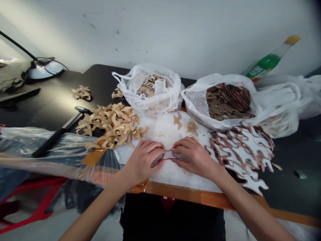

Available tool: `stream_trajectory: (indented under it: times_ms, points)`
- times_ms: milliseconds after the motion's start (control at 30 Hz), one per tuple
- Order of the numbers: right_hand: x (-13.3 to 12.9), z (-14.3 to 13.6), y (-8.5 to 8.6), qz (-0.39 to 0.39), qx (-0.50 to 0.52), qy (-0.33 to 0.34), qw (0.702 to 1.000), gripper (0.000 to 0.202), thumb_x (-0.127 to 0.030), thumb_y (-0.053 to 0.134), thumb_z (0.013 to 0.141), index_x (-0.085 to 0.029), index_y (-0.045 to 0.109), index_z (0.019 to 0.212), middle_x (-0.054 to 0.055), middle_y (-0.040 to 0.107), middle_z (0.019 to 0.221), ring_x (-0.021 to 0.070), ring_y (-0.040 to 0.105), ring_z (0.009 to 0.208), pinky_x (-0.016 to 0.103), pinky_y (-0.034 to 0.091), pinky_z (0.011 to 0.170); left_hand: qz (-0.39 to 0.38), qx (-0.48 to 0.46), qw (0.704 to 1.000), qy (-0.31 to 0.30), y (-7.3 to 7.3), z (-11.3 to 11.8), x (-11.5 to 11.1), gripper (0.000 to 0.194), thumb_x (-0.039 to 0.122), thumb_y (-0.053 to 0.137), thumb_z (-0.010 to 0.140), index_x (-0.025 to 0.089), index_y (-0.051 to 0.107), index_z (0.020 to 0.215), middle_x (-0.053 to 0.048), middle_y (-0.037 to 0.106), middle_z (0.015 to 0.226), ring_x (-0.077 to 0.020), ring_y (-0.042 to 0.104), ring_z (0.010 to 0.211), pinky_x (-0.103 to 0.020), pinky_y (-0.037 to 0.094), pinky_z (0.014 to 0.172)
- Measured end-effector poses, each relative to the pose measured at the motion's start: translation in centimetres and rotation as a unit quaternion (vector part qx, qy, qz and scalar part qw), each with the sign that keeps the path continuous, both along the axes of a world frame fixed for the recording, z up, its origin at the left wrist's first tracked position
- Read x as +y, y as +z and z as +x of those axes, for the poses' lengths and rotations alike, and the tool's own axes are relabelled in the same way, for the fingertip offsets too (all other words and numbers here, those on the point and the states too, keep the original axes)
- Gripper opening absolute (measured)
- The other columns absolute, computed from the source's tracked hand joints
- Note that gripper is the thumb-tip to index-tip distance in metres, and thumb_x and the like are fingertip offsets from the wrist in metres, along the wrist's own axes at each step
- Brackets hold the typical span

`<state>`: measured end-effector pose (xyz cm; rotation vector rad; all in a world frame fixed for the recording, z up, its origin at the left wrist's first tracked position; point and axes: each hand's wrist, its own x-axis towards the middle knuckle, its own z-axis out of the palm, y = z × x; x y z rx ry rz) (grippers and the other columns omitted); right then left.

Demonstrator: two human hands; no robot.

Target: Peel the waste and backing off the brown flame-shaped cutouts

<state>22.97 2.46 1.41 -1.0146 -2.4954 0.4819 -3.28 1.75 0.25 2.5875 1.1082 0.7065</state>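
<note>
Fingers (160, 157) of both my hands are pinching one small cut-out piece (168, 150) between them, pressing it down against the white sheet (173, 174) that is covering the middle of the desk (213, 199). From the head camera, my left hand (144, 159) is curling around the piece's left end and my right hand (192, 155) is closing on its right end, so both are grasping it; only a thin reddish-brown edge is showing between my thumbs, and I cannot tell its full shape. I am judging that I am working on this single piece, either peeling or separating a layer, since the sorted stacks are lying on both sides of me. To my left, a heap of tan pieces (112, 124) is resting just beside my left hand, and a black-handled tool (59, 132) is lying beyond it. To my right, a spread of brown-edged white pieces (243, 150) is sitting near my right wrist. Behind my hands, two loose tan pieces (184, 124) are lying on the sheet, and further back a plastic bag of tan pieces (152, 88) and a plastic bag of dark brown pieces (228, 100) are standing open. The next move, as I am reading it, is calling for a steady pull with both thumbs without tearing the thin edge.
</note>
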Motion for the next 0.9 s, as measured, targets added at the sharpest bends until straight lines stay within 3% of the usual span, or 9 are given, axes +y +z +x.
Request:
stream_trajectory:
  times_ms: [133, 233, 333, 400, 467, 733, 900]
  points:
    - [-1.2, -0.6, 1.0, 0.036, -0.065, 0.013, 0.997, 0.026, -0.042, 0.067, 0.102, -0.018, 0.071, 0.111, 0.013, 0.074, 0.115, 0.0292, 0.066, 0.108, 0.046, 0.051, 0.095, 0.071, 0.072, 0.995, -0.005, 0.3, 0.7, -2.0, 0.027, 0.034, 0.058, 0.105, 0.017, 0.072, 0.121, -0.013, 0.075, 0.128, -0.0286, 0.069, 0.118, -0.048, 0.047, 0.107]
    - [-3.5, -1.5, 1.0, 0.081, -0.119, -0.007, 0.99, 0.035, -0.035, 0.058, 0.106, -0.011, 0.066, 0.131, 0.02, 0.071, 0.13, 0.0342, 0.065, 0.121, 0.053, 0.05, 0.107, 0.11, 0.123, 0.986, 0.009, -0.4, 1.5, -4.5, 0.058, 0.052, 0.052, 0.106, 0.009, 0.06, 0.144, -0.021, 0.064, 0.148, -0.0337, 0.06, 0.137, -0.05, 0.039, 0.119]
    - [-6.1, -2.3, -0.3, 0.105, -0.123, -0.032, 0.986, 0.06, -0.029, 0.054, 0.105, -0.005, 0.042, 0.159, 0.024, 0.052, 0.158, 0.0364, 0.048, 0.149, 0.054, 0.042, 0.122, 0.106, 0.131, 0.986, 0.014, -1.4, 1.7, -6.1, 0.075, 0.059, 0.054, 0.103, 0.004, 0.05, 0.153, -0.023, 0.054, 0.158, -0.0349, 0.049, 0.15, -0.046, 0.037, 0.123]
    - [-7.2, -2.4, -1.3, 0.095, -0.112, -0.036, 0.988, 0.071, -0.031, 0.054, 0.105, -0.005, 0.027, 0.166, 0.023, 0.039, 0.167, 0.0346, 0.037, 0.157, 0.053, 0.041, 0.126, 0.096, 0.126, 0.987, 0.007, -1.7, 1.4, -6.3, 0.081, 0.06, 0.055, 0.101, 0.003, 0.045, 0.157, -0.023, 0.049, 0.161, -0.0348, 0.045, 0.153, -0.046, 0.037, 0.125]
    - [-7.7, -2.3, -2.0, 0.084, -0.104, -0.045, 0.99, 0.076, -0.034, 0.056, 0.105, -0.006, 0.023, 0.168, 0.022, 0.034, 0.17, 0.0338, 0.034, 0.159, 0.053, 0.041, 0.126, 0.09, 0.12, 0.989, -0.007, -1.5, 0.8, -6.0, 0.085, 0.062, 0.056, 0.1, 0.005, 0.04, 0.161, -0.023, 0.047, 0.164, -0.0341, 0.044, 0.154, -0.047, 0.036, 0.126]
    - [-8.0, -1.4, -1.9, 0.09, -0.106, -0.078, 0.987, 0.069, -0.036, 0.057, 0.106, -0.009, 0.033, 0.165, 0.02, 0.04, 0.167, 0.0345, 0.042, 0.154, 0.056, 0.042, 0.125, 0.101, 0.145, 0.984, 0.007, -0.4, -2.4, -6.0, 0.078, 0.058, 0.056, 0.102, 0.01, 0.04, 0.161, -0.019, 0.051, 0.161, -0.0319, 0.051, 0.149, -0.05, 0.039, 0.125]
    - [-8.1, -1.1, -1.2, 0.1, -0.082, -0.116, 0.985, 0.054, -0.033, 0.055, 0.107, -0.014, 0.047, 0.157, 0.019, 0.055, 0.158, 0.0335, 0.053, 0.147, 0.058, 0.044, 0.122, 0.122, 0.086, 0.987, 0.064, -0.8, -4.2, -6.6, 0.05, 0.038, 0.056, 0.106, 0.012, 0.054, 0.149, -0.018, 0.064, 0.149, -0.0316, 0.062, 0.137, -0.053, 0.047, 0.119]
